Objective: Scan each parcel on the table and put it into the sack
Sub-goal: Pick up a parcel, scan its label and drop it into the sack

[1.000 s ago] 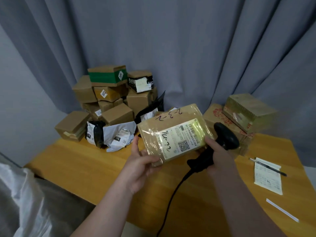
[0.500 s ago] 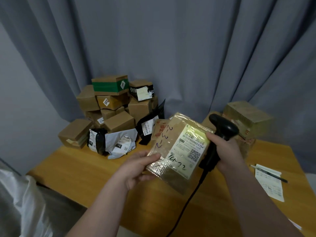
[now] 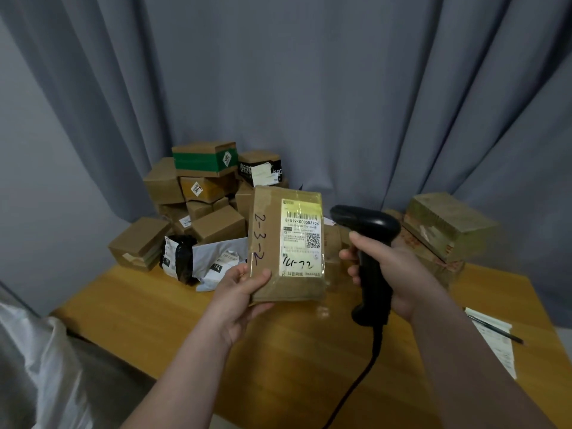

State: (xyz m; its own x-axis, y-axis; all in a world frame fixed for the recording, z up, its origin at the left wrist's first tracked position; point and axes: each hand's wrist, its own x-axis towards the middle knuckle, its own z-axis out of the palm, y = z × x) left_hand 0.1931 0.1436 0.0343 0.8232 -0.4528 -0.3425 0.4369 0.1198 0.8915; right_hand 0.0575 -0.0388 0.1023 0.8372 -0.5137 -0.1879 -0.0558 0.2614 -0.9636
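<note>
My left hand (image 3: 238,292) grips the lower left corner of a flat brown parcel (image 3: 266,243), thumb on its face, holding it upright above the table with the label (image 3: 301,236) toward me. My right hand (image 3: 399,274), just beside it and not touching, is wrapped round the handle of a black scanner (image 3: 365,224), whose head sits next to the label's right edge.

Step in hand, as I judge it: scanning. The head must next face the barcode squarely; afterwards the parcel goes into the pale sack (image 3: 34,366) at lower left.

Beneath: a yellow wooden table (image 3: 148,308), with more parcels heaped (image 3: 204,193) at its far edge, stacked boxes (image 3: 445,224) at right, and a paper slip (image 3: 498,351) under a pen (image 3: 503,333). Behind: a grey curtain (image 3: 309,88).
</note>
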